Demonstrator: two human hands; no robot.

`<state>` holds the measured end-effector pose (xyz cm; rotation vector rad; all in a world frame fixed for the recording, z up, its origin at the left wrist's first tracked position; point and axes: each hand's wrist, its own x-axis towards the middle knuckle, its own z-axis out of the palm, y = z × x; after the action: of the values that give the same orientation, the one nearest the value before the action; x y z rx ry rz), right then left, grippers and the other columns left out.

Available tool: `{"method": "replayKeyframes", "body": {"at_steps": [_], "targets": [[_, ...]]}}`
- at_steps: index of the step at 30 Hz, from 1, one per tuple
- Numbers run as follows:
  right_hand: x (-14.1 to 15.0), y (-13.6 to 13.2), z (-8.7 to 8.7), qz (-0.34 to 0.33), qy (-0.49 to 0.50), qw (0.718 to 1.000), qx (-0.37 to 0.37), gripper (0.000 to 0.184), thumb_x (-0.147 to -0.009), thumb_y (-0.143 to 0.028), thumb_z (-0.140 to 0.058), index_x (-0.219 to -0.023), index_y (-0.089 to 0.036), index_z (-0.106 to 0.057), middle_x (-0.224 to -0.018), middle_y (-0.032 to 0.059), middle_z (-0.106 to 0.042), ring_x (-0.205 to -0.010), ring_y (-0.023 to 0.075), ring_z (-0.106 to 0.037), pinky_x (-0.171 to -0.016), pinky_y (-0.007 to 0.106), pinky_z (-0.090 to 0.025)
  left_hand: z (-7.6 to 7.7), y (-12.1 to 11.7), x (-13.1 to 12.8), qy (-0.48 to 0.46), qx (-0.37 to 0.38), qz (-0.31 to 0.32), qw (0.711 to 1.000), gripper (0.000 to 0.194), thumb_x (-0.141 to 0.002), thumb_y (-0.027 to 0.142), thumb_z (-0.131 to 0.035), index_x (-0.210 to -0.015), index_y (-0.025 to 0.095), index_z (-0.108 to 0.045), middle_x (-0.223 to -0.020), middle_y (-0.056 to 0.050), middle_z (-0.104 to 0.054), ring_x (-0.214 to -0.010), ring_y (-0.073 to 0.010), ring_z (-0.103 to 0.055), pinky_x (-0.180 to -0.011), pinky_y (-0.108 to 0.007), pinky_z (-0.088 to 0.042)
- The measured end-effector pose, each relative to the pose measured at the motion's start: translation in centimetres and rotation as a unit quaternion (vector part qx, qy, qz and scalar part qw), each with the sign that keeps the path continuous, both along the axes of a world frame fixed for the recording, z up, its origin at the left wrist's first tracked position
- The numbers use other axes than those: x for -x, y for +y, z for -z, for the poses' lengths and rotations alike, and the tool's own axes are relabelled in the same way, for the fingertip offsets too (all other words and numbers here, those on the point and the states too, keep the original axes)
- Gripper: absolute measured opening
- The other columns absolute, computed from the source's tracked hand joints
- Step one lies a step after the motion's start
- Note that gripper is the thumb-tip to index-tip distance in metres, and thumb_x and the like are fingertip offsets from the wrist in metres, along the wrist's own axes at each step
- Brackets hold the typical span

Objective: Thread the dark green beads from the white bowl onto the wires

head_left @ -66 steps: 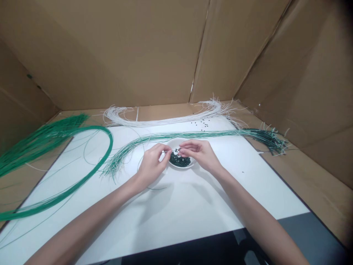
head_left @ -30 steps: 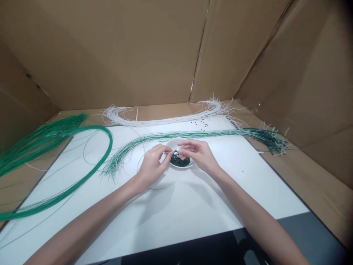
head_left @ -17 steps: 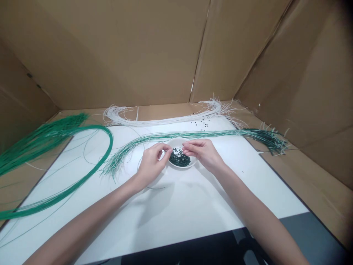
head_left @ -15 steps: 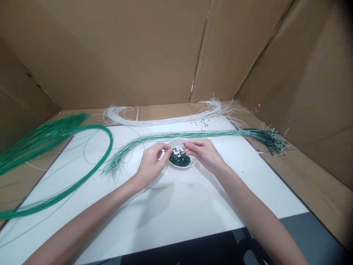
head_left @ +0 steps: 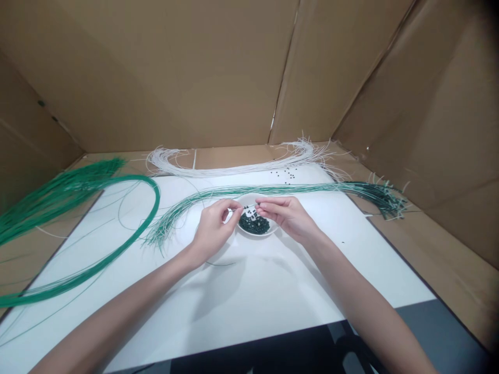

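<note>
Over a white bowl (head_left: 275,227) of small dark green beads (head_left: 254,224), both my hands meet at the fingertips with a small gap between. My left hand (head_left: 213,227) pinches a thin strand (head_left: 249,206) between thumb and forefinger, its tip pointing right. Facing it, my right hand (head_left: 290,215) is closed in a pinch at the strand's other side. A tiny dark piece that looks like a bead (head_left: 258,204) shows at those fingertips. Whether the strand passes through it is too small to tell.
Behind the bowl lies a bundle of green strands with dark beaded ends (head_left: 374,195). Farther back are a bundle of white strands (head_left: 234,171) and several loose beads (head_left: 288,175). A large looped green bundle (head_left: 150,208) covers the left. Cardboard walls (head_left: 175,78) surround the white tabletop (head_left: 273,291).
My right fingertips have shifted slightly left, narrowing the gap to my left fingertips. Both hands keep their pinch, and the bowl and bundles stay in place.
</note>
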<state>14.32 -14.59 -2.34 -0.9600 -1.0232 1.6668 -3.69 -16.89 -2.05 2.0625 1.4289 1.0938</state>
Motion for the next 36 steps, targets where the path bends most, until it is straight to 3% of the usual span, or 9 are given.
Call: {"method": "replayKeyframes", "body": {"at_steps": [36], "targets": [[0.10,0.15,-0.11,-0.019,0.021,1.000,-0.001,0.017,-0.062,-0.030,-0.070,-0.065,-0.013,-0.067,-0.060,0.0008,-0.064,-0.051,0.0045,-0.056,-0.051,0.014,-0.047,-0.76,-0.36,-0.19,-0.006,-0.011,0.000,1.000,0.014,-0.080,0.025,-0.047,-0.075,0.018,-0.059,-0.070,0.002,-0.060,-0.055,-0.0081,-0.044,-0.055,-0.020,-0.036]]}}
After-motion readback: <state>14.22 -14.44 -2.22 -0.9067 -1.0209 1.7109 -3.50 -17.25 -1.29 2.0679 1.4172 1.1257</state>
